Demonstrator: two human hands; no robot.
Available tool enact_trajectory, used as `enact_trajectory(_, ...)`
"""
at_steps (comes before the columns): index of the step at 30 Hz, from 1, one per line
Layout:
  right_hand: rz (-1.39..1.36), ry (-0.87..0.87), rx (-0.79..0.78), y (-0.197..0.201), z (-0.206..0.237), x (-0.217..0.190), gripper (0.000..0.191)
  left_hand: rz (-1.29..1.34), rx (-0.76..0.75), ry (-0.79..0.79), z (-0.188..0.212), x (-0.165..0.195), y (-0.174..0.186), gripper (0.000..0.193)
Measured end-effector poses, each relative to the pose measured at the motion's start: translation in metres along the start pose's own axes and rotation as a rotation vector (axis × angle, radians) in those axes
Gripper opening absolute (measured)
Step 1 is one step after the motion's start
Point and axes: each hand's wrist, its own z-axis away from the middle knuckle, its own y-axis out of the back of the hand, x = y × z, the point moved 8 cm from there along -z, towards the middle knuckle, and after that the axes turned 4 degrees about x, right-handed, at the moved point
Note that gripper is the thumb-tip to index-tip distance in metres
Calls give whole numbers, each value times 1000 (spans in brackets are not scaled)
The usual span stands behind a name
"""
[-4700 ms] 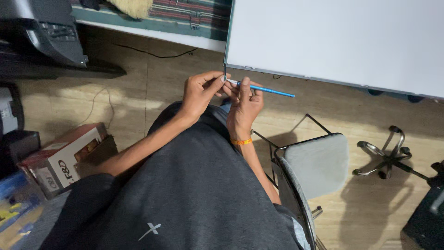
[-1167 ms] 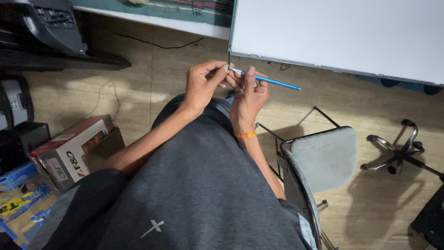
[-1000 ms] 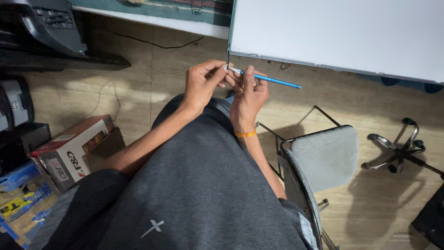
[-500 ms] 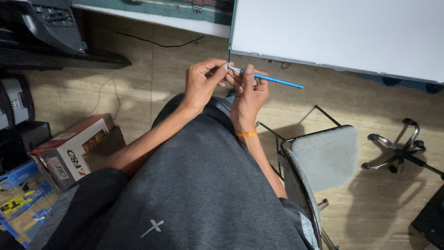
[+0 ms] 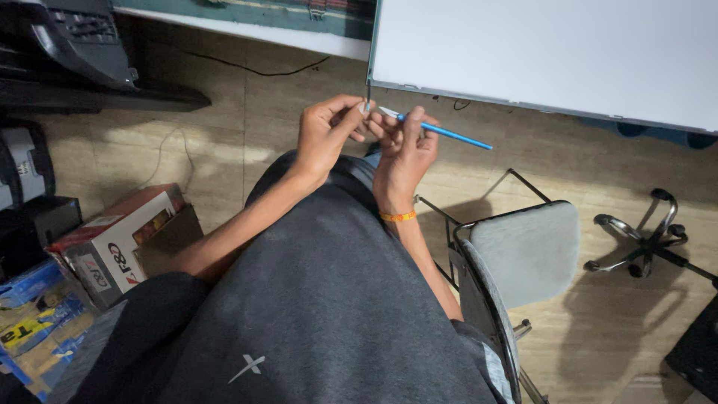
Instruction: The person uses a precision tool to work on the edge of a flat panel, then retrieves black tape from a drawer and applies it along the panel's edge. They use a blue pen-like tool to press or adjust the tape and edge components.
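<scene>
Head view, fingers: our right hand [image 5: 402, 153] pinches a thin blue tool [image 5: 441, 132]; its shaft points to 4 o'clock.
Left hand [image 5: 323, 138]: fingertips closed on something small at the tool's tip; we cannot tell what.
Surroundings: white board [image 5: 553, 52] at 12 o'clock, grey chair [image 5: 527, 251] at 4, cardboard box [image 5: 112, 239] at 8.

thin blue paintbrush [image 5: 441, 132], nearly level, handle pointing right, silver ferrule end between fingertips
</scene>
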Motion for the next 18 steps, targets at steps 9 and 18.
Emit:
enact_trajectory(9,487,429,-185,-15,34,-44,17,133,-86,152,0,-7,-5,23)
enact_trajectory(18,1118,1041,-504,-66,57,-60,28,181,-98,130,0,-10,-8,19)
